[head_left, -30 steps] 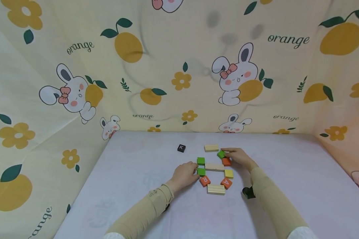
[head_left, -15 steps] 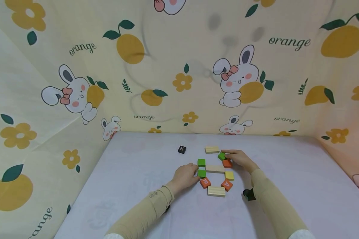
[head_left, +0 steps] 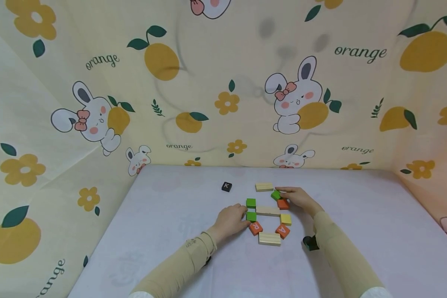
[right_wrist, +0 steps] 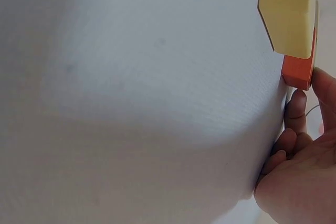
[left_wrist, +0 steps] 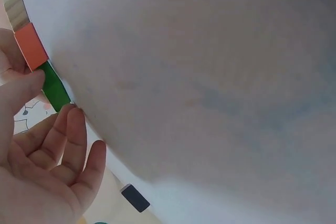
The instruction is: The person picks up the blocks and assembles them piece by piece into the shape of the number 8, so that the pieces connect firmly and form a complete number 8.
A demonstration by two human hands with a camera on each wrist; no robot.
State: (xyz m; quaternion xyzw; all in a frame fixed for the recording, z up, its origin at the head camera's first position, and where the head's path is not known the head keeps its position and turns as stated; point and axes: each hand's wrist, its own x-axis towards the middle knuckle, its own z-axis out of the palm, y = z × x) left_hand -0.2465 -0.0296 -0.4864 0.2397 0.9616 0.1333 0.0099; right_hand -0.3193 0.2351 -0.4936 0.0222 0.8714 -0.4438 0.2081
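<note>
In the head view, my left hand (head_left: pixel 229 220) is at the left side of the block layout, its thumb and a fingertip at opposite ends of the lower green block (head_left: pixel 251 216). The left wrist view shows the same pinch on that green block (left_wrist: pixel 55 87), beside an orange block (left_wrist: pixel 31 47). My right hand (head_left: pixel 300 199) pinches another green block (head_left: pixel 275 195) at the upper right, its index finger along the far side. That block touches or nearly touches an orange block (head_left: pixel 282 204); in the right wrist view my hand hides it.
A second green block (head_left: pixel 251 203), a long wooden block (head_left: pixel 267 211), a yellow block (head_left: pixel 285 219), lettered orange blocks (head_left: pixel 255 228) and a front wooden block (head_left: pixel 269 239) form the layout. Behind lie a wooden block (head_left: pixel 264 187) and a black K block (head_left: pixel 226 186).
The head view has shifted slightly since a second ago. Both hands and the blocks stay practically where they were.
</note>
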